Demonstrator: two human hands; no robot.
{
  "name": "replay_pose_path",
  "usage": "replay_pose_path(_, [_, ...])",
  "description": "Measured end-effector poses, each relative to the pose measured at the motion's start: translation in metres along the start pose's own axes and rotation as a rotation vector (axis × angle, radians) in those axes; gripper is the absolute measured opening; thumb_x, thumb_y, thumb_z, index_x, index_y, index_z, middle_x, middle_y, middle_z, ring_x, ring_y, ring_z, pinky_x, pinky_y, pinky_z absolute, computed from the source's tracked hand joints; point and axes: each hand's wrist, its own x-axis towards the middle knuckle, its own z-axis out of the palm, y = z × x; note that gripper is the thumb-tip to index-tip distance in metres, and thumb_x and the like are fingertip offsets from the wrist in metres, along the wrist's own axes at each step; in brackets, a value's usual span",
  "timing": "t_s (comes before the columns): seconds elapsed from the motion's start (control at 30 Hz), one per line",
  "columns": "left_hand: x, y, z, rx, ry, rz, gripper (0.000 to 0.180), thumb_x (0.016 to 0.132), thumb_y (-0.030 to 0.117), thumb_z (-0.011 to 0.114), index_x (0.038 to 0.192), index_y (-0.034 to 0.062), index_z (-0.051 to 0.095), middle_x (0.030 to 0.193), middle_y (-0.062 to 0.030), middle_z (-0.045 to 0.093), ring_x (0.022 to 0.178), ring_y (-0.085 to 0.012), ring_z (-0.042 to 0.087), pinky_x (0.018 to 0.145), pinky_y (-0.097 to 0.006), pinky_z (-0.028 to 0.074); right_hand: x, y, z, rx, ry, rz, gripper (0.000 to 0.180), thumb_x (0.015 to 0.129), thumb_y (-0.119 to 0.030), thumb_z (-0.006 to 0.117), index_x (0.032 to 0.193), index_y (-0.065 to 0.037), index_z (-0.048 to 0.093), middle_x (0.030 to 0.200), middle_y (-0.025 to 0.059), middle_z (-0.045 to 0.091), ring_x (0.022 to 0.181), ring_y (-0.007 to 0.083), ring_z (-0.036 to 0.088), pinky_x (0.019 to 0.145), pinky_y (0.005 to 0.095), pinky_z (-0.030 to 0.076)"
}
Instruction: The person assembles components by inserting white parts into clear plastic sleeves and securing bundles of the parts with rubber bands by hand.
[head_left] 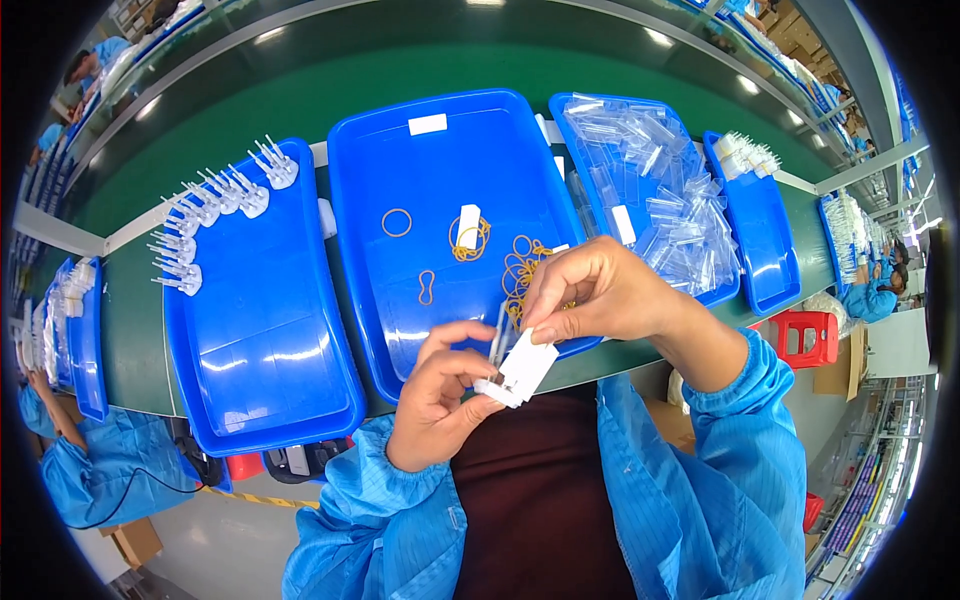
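Note:
In front of my chest, my left hand is closed on a small white plastic part, pinched between thumb and fingers. A thin clear plastic piece stands up beside the fingers of that hand. My right hand pinches the upper end of a flat white rectangular piece, whose lower end meets the white part. Whether the two are joined I cannot tell. Just beyond the hands is a large blue tray with yellow rubber bands heaped near its right side, partly behind my right hand.
On the left, a blue tray carries white pronged parts along its far edges. To the right, another blue tray holds clear plastic pieces. A narrow blue tray has white parts. A red stool stands below.

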Motion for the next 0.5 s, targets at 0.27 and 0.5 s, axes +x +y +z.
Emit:
replay_pose_path(0.27, [0.004, 0.000, 0.000, -0.067, 0.006, -0.015, 0.021, 0.078, -0.003, 0.065, 0.095, -0.0006, 0.054, 0.117, -0.0134, 0.040, 0.096, -0.0189, 0.055, 0.082, -0.033, 0.051, -0.001, 0.006, 0.011, 0.075, 0.062, 0.030, 0.010, 0.071, 0.005, 0.071, 0.078, 0.001, 0.066, 0.085, 0.0123, 0.064, 0.080, 0.0165, 0.063, 0.070, 0.0264, 0.052])
replay_pose_path(0.5, [-0.004, 0.001, -0.006, -0.173, 0.043, -0.039, 0.022, 0.078, -0.006, 0.063, 0.098, 0.0015, 0.054, 0.100, -0.0125, 0.053, 0.093, -0.0196, 0.056, 0.079, -0.031, 0.049, 0.031, -0.009, -0.018, -0.597, 0.095, -0.278, 0.011, 0.075, -0.007, 0.069, 0.086, -0.004, 0.068, 0.087, 0.0090, 0.066, 0.083, 0.0185, 0.063, 0.074, 0.0295, 0.049])
